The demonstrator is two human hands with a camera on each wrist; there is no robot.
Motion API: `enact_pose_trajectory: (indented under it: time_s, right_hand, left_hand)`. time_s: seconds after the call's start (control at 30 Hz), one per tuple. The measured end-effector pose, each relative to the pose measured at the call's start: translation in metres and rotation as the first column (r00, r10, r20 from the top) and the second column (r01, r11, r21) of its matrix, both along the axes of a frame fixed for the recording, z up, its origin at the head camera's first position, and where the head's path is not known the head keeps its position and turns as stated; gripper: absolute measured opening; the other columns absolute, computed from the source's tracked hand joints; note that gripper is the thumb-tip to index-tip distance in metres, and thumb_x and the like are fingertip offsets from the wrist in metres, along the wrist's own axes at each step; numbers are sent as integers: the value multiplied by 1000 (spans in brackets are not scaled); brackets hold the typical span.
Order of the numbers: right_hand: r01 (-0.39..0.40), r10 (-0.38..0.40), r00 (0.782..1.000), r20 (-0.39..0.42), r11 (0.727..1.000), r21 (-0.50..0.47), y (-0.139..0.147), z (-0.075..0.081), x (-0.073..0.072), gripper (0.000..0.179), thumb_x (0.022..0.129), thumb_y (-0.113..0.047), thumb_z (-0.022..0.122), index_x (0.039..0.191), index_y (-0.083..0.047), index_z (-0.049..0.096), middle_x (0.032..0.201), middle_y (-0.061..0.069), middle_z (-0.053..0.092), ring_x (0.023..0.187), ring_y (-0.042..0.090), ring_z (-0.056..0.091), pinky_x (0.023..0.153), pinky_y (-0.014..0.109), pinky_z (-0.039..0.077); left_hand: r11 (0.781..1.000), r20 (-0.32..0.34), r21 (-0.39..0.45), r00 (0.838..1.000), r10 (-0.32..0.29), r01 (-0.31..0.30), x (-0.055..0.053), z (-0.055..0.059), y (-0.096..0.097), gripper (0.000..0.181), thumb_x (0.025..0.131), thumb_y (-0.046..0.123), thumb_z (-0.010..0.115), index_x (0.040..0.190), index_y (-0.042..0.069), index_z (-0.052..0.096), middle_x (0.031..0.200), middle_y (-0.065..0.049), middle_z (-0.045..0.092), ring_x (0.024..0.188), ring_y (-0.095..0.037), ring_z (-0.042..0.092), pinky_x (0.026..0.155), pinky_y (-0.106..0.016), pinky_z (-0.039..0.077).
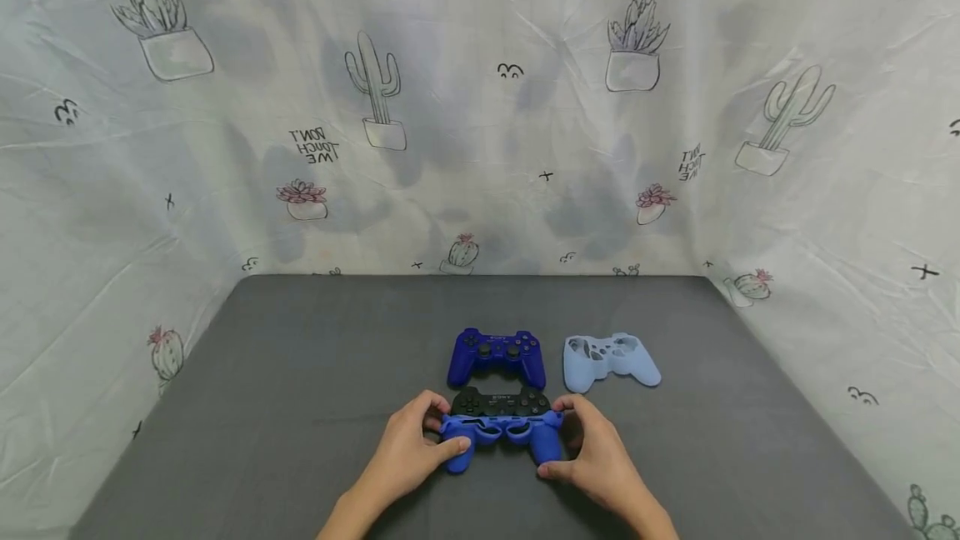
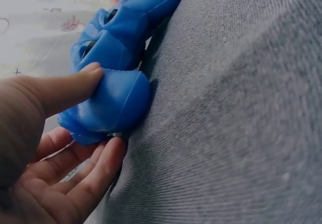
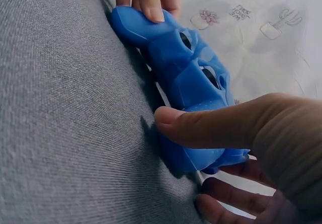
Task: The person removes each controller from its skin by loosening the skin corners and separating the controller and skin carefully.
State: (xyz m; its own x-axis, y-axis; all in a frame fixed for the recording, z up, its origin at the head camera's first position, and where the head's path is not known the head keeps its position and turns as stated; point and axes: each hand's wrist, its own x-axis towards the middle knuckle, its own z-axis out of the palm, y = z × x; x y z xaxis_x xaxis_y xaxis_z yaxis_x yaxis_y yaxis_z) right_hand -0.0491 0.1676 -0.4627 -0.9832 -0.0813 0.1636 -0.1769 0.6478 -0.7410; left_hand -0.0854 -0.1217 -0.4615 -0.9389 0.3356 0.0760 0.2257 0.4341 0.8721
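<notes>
A black game controller (image 1: 498, 403) lies at the front middle, its lower half inside a blue silicone cover (image 1: 491, 425). The cover wraps both grips, while the black top with its buttons is bare. My left hand (image 1: 411, 444) holds the left grip, thumb on top and fingers curled at its outer side. On the right grip, my right hand (image 1: 592, 457) has its thumb at the lower end and its fingers at the outer upper corner. Both wrist views show the blue cover (image 2: 121, 95) between thumb and fingers, close over the cloth.
Just behind is a dark blue game controller (image 1: 497, 346). To its right lies an empty light blue silicone cover (image 1: 606, 359). Grey cloth (image 1: 322, 357) covers the table, and a white curtain (image 1: 480, 107) printed with cacti surrounds its back and sides.
</notes>
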Motion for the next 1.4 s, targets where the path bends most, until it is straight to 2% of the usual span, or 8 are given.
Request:
enact_pose_trajectory:
  time_s: [0.17,0.33,0.43,0.6,0.8,1.03,1.17,1.4]
  right_hand:
    - [-8,7,999,-50,1000,-5,2,1,-4,80,48,-14,100,115,-17,57,107,-1,59,78,18,58,68,31,51]
    - [-24,24,998,-54,1000,-6,3,-2,-2,80,47,-15,100,114,-19,57,107,-3,59,78,18,58,69,31,51]
    - [-25,24,998,-56,1000,-12,3,-5,-1,76,48,-19,100,111,-21,58,104,-4,61,79,18,59,69,32,51]
    - [-19,15,998,-67,999,-49,3,-5,-2,69,50,-22,100,107,-23,61,97,-7,62,80,18,59,70,33,50]
    - [-29,23,996,-81,997,-77,4,-7,-3,65,49,-22,99,102,-23,62,83,-6,62,73,17,58,65,32,49]
    - [-48,40,995,-95,995,-90,4,-10,-2,61,48,-23,100,94,-25,60,82,-6,60,69,17,58,61,30,48]
    - [-51,43,996,-81,994,-97,4,-10,-3,61,49,-23,100,94,-23,58,80,-4,60,68,17,59,61,29,48]
    - [-31,31,1000,-7,994,-109,6,-11,-4,67,50,-22,100,103,-18,59,79,-1,60,70,17,58,64,30,49]
  left_hand:
    - [998,8,18,998,-59,59,-6,3,-1,62,68,26,93,113,8,53,103,-7,55,84,-19,59,66,-28,53]
    - [995,50,22,993,-102,101,-3,2,-4,70,64,17,95,117,5,51,108,-10,53,83,-20,60,67,-28,54]
    - [995,69,37,993,-91,88,0,1,-5,65,63,18,95,112,6,53,103,-10,53,81,-21,60,65,-28,54]
    - [997,45,39,997,-67,65,1,0,-5,58,62,20,95,103,10,55,94,-7,54,75,-19,62,63,-27,54]
    - [997,48,54,997,-56,54,1,-1,-5,55,61,19,96,99,10,58,91,-8,54,68,-17,63,60,-28,54]
    - [999,-38,-37,999,-35,34,2,-2,-7,52,59,30,96,93,15,59,91,1,59,76,-14,60,62,-28,49]
    - [997,-79,-73,996,-30,25,1,-2,-7,52,59,34,96,92,17,60,85,5,59,74,-12,59,63,-28,47]
    - [995,-39,-96,999,-31,27,2,-2,-6,55,61,35,95,97,17,58,85,5,58,77,-13,58,66,-31,46]
